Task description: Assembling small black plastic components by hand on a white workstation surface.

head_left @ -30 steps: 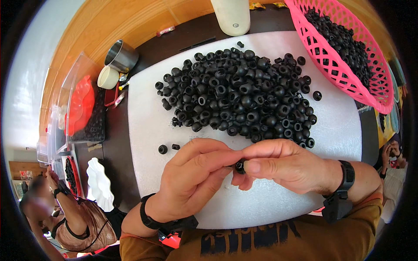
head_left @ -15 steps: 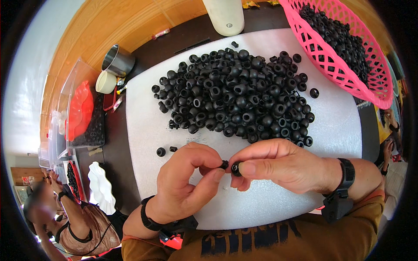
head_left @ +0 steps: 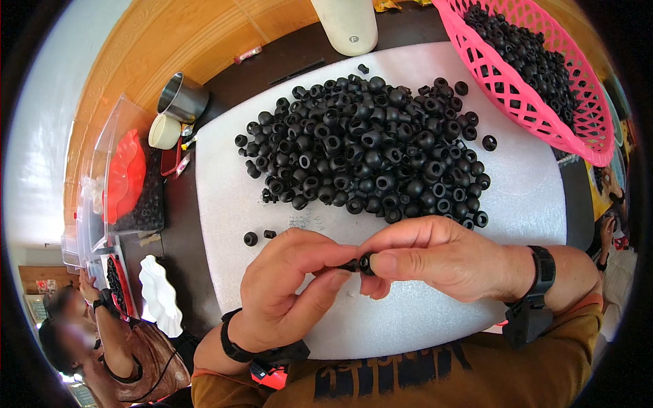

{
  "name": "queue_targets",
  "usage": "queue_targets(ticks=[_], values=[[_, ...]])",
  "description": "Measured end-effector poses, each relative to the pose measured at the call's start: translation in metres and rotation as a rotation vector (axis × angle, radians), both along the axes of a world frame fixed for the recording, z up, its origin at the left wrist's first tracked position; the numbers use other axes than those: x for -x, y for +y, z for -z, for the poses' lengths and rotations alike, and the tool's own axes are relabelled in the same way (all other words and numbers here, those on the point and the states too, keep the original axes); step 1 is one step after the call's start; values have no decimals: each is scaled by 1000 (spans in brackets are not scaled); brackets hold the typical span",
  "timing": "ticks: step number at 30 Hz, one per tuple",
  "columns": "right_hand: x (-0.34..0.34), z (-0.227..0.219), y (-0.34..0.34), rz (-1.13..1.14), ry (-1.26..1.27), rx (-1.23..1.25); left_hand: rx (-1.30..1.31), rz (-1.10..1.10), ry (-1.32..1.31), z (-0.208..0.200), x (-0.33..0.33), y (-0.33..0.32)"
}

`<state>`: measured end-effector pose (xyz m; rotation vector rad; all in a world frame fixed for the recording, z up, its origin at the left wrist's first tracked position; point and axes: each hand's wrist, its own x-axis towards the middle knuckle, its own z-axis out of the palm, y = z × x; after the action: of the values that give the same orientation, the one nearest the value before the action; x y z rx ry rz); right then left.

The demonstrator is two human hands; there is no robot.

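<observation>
here, the person's left hand (head_left: 292,279) is pinching a small black plastic piece (head_left: 349,266) between thumb and forefinger, while the right hand (head_left: 445,262) grips a round, black, hollow ball (head_left: 366,264) between thumb and fingers, its opening partly in view. the two parts meet close in front of the person, above the near half of a white foam sheet with rounded corners (head_left: 524,217); whether one sits inside the other cannot be told, as the fingertips hide the join. a black strap (head_left: 542,272) goes around the right wrist.

just beyond the hands, a broad heap of black, hollow plastic balls (head_left: 367,149) lies on the sheet, many with their holes showing. a single black ball (head_left: 251,239) and a tiny black plug (head_left: 270,234) lie side by side near the left hand, apart from the heap. at the far right, a bright pink lattice basket (head_left: 592,153) holds many more small black pieces (head_left: 524,58).

behind the sheet, a white cylindrical container (head_left: 345,27) stands on a dark brown tabletop (head_left: 180,217). to the left, a shiny steel cup (head_left: 183,97) is beside a cream-coloured cup (head_left: 164,132), and nearer lies a white, wavy-edged dish (head_left: 160,296). at the left edge, a co-worker in a brown top (head_left: 146,357) is partly visible.
</observation>
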<state>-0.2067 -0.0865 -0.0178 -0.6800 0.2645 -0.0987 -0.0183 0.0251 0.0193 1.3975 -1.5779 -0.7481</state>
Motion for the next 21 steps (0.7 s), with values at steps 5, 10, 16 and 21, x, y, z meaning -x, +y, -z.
queue_targets(ticks=[5, 10, 16, 21], values=[[0, -2, 0, -14, 13, 40, -6, 3, -179, -5, 4, -1], [-1, 0, 4, 10, -4, 61, 30, -14, -242, -3, 7, -2], [-2, -2, 7, 26, -5, 100, 182, 15, -374, 1, 7, -4], [-2, -1, 7, 39, -12, 111, 70, -29, -314, -2, 9, -3]])
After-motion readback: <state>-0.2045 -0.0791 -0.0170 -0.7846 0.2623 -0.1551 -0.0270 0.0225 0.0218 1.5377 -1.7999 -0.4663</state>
